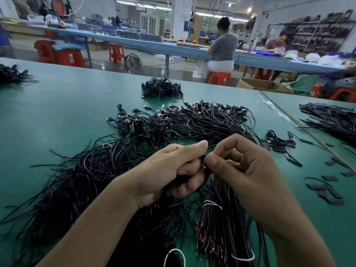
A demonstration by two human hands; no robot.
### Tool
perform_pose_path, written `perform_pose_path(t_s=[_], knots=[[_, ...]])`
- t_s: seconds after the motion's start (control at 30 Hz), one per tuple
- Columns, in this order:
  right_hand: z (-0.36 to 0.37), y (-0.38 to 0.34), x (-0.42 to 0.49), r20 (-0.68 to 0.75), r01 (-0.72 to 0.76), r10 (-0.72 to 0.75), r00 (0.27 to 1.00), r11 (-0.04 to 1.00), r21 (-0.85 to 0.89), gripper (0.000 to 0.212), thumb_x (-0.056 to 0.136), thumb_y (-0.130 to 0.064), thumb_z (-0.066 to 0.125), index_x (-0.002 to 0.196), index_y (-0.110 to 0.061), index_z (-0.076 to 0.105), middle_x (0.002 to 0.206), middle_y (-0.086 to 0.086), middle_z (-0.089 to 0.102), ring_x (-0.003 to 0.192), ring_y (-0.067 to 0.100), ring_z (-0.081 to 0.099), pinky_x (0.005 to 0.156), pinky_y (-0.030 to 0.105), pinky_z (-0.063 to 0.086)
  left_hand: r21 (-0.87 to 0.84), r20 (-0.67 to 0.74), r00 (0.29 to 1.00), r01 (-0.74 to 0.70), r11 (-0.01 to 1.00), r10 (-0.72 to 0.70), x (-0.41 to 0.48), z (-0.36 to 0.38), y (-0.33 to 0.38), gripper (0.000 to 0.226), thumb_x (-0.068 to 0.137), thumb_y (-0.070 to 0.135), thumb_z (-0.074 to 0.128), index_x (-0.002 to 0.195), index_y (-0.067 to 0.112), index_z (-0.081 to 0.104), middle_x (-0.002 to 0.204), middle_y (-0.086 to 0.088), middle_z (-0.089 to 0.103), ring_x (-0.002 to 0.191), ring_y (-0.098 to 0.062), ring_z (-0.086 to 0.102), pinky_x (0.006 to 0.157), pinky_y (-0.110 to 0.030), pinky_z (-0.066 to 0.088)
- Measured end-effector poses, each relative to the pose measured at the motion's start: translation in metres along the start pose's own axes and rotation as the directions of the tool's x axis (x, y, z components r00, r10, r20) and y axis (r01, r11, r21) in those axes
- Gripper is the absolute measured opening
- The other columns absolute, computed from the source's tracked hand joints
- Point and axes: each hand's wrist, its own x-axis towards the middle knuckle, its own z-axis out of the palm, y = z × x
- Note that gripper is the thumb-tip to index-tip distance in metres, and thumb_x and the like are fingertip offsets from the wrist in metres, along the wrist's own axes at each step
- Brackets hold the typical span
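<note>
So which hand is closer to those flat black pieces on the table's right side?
Right. The right hand, pinching a cable, sits left of the flat black pieces; the left hand, gripping that cable, is farther left.

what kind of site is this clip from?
Most likely a cable-assembly factory floor. Heaps of black cables cover the green bench, the left hand and right hand hold a wire bundle, and behind them a worker sits on a red stool at a long blue table.
</note>
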Motion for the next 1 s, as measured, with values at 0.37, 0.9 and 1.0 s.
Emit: perform_pose_path(t_s=[0.37,0.9,1.0], knots=[[0.024,-0.001,0.001,-0.171,0.077,-0.106,0.98,0.982,-0.172,0.022,0.091,-0.015,0.07,0.081,-0.031,0.058,0.083,-0.009,0.07,0.073,0.012,0.07,0.06,0.035,0.06,-0.272,-0.292,0.951,0.021,0.962,-0.103,0.022,0.009,-0.003,0.06,0.098,0.023,0.042,0.047,0.011,0.071,0.046,0.0,0.062,0.037,-0.008,0.059,0.039,-0.018,0.048],[0.03,0.041,0.003,0.018,-0.141,0.203,0.979,0.737,-0.661,0.019,0.097,-0.042,0.057,0.094,-0.027,0.067,0.089,-0.014,0.062,0.079,-0.001,0.059,0.077,0.025,0.055,0.01,-0.605,0.787,-0.14,0.99,0.118,0.01,-0.004,-0.004,0.06,0.096,0.062,0.04,0.048,0.024,0.046,0.043,0.006,0.034,0.033,-0.008,0.022,0.031,-0.016,0.017],[0.042,0.047,0.0,0.141,-0.063,0.221,0.965,0.718,-0.693,0.01,0.095,-0.033,0.062,0.103,-0.031,0.067,0.094,-0.017,0.056,0.091,0.002,0.055,0.085,0.029,0.051,-0.028,-0.644,0.753,-0.199,0.98,0.135,0.011,-0.007,-0.004,0.06,0.097,0.06,0.041,0.049,0.024,0.049,0.044,0.006,0.031,0.034,-0.008,0.02,0.031,-0.016,0.017]])
